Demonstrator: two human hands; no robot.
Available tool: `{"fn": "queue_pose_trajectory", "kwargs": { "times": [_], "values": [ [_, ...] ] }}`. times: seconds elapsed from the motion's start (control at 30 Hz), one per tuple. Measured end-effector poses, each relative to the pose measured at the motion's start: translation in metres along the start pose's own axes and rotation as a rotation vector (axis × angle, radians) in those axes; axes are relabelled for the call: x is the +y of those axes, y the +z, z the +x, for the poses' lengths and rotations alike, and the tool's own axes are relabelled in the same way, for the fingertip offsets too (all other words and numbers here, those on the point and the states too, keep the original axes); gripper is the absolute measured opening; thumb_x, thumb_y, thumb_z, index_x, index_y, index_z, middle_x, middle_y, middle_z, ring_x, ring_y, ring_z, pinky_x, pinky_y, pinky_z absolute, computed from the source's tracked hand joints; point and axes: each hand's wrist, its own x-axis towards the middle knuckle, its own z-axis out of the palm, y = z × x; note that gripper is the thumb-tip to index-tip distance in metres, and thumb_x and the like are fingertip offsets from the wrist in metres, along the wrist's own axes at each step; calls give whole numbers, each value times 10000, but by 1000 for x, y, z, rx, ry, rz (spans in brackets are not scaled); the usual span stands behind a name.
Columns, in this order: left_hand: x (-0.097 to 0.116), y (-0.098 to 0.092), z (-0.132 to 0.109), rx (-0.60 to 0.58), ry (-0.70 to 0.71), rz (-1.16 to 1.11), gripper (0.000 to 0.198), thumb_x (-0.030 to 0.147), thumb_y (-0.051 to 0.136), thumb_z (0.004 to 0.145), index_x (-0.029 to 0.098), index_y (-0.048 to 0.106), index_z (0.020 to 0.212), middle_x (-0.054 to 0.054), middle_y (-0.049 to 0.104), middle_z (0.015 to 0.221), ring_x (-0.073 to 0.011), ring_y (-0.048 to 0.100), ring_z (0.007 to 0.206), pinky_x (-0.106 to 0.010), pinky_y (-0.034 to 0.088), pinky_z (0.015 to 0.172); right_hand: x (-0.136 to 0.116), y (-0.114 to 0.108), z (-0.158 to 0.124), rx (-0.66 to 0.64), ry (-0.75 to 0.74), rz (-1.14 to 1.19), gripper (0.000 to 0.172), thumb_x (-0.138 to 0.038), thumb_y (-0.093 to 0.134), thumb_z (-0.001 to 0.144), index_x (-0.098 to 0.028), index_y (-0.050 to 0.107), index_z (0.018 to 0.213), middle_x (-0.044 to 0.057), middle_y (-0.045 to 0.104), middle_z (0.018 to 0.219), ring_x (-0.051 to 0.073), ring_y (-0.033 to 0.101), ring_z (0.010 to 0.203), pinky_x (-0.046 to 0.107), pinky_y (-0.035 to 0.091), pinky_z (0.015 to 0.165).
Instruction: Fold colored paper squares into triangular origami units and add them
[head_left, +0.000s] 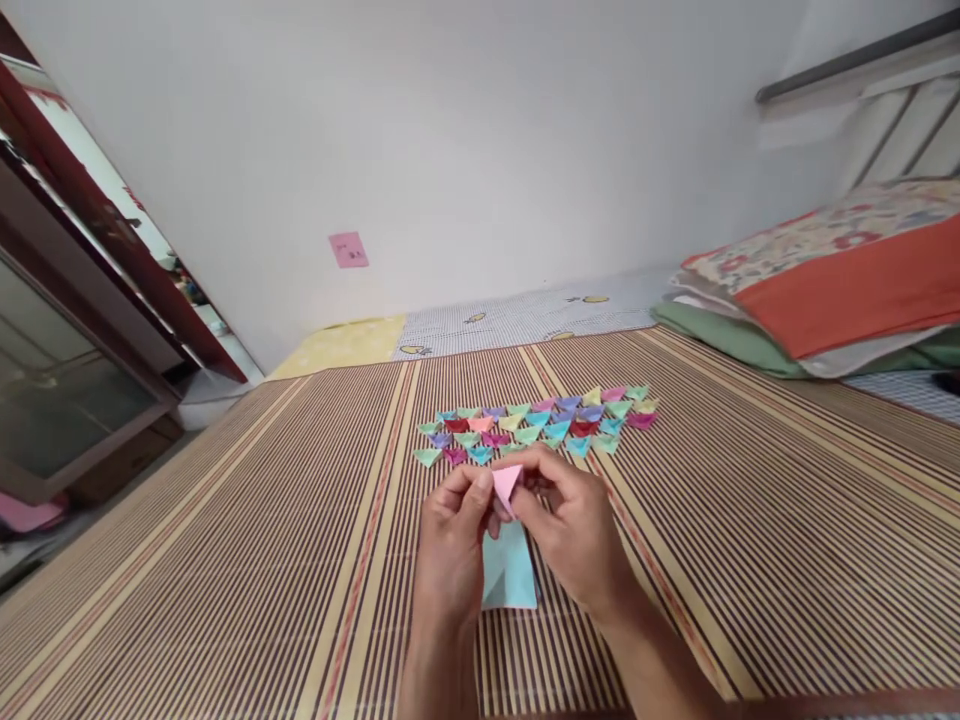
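A small pink folded paper triangle (507,482) is held up between both hands, its point facing down. My left hand (457,520) pinches its left side between thumb and fingers. On the other side, my right hand (562,510) grips the same piece, with its thumb and fingers closed round the edge. Beneath the hands lies a light blue sheet of paper (511,575), partly covered by them. Just beyond, several folded paper triangles (526,435) in green, blue, purple, red, yellow and pink lie in rows on the mat; my hands hide part of the nearest row.
A striped mat (262,540) covers the bed. Folded bedding (847,270), orange, floral and green, is stacked at the right. Behind stands a white wall (480,150) with a pink note (349,250) stuck on it. A dark-framed glass door (60,350) is at the left.
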Motion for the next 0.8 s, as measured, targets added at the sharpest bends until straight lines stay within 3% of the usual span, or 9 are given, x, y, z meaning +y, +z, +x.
{"fn": "queue_pose_trajectory", "kwargs": {
  "times": [0.2,0.43,0.63,0.8],
  "values": [
    [4,-3,0,61,-36,216,348,501,752,867,158,805,879,-25,652,726,-124,479,645,-220,406,574,12,13,-4,129,-115,-69,211,-95,604,958,-246,752,963,6,677,890,156,669,841,262,528,726],
    [17,-7,-4,-35,-91,239,351,496,733,883,162,835,916,-65,722,780,-160,599,680,-250,490,605,17,22,-3,195,-249,-206,269,-40,582,954,-238,752,1019,18,666,936,151,688,878,243,555,734],
    [25,-12,-6,-4,-89,90,239,368,827,806,164,841,931,-58,742,780,-145,625,683,-259,519,708,9,26,-4,93,-291,-232,358,-19,498,963,-239,758,1074,49,665,989,179,686,930,292,578,771],
    [26,-17,-5,111,-75,55,260,328,899,709,158,844,898,-32,708,685,-126,600,649,-224,497,675,6,17,-3,-15,-272,-243,439,-67,478,997,-276,666,1334,80,706,1168,230,691,1110,382,596,908]
  ]
}}
